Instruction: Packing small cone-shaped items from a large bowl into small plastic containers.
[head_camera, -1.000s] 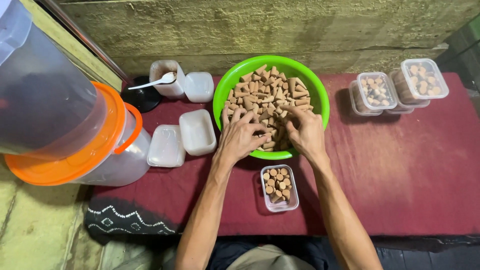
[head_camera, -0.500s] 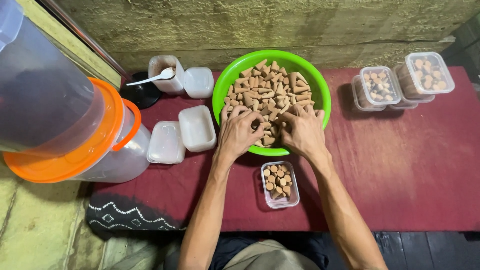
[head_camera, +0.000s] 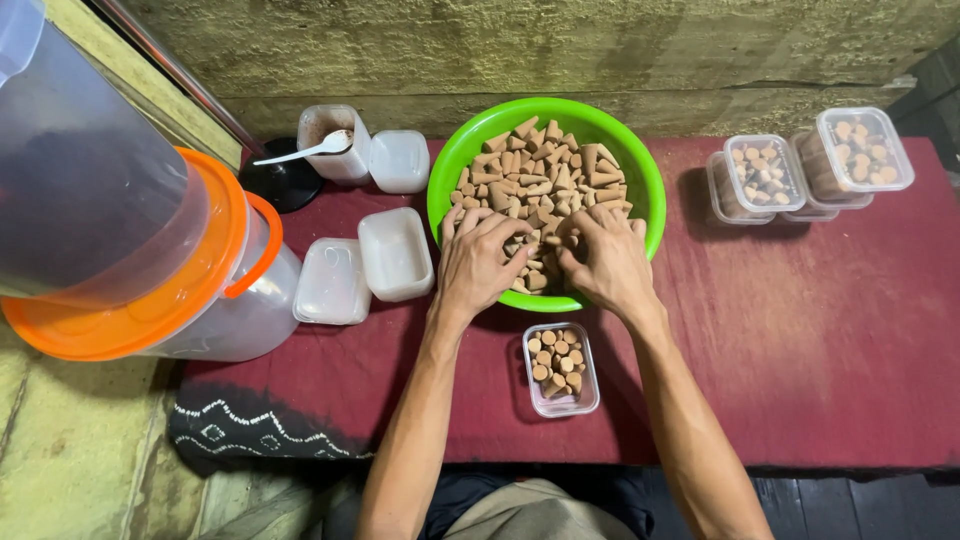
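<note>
A bright green bowl holds a heap of tan cone-shaped pieces. Both my hands rest inside its near side. My left hand lies palm down on the cones, fingers spread and curling into them. My right hand does the same beside it, fingertips pressed into the pile. Whether either hand has cones gripped is hidden under the fingers. Just in front of the bowl stands a small clear rectangular box, partly filled with upright cones.
A dark red cloth covers the surface. Empty white boxes and a lid lie left of the bowl. A tub with a white spoon stands behind. Filled lidded boxes stack at right. A big orange-lidded jar sits far left.
Both hands have drawn closer together in the near part of the bowl, fingers digging into the cones. The view has shifted slightly.
</note>
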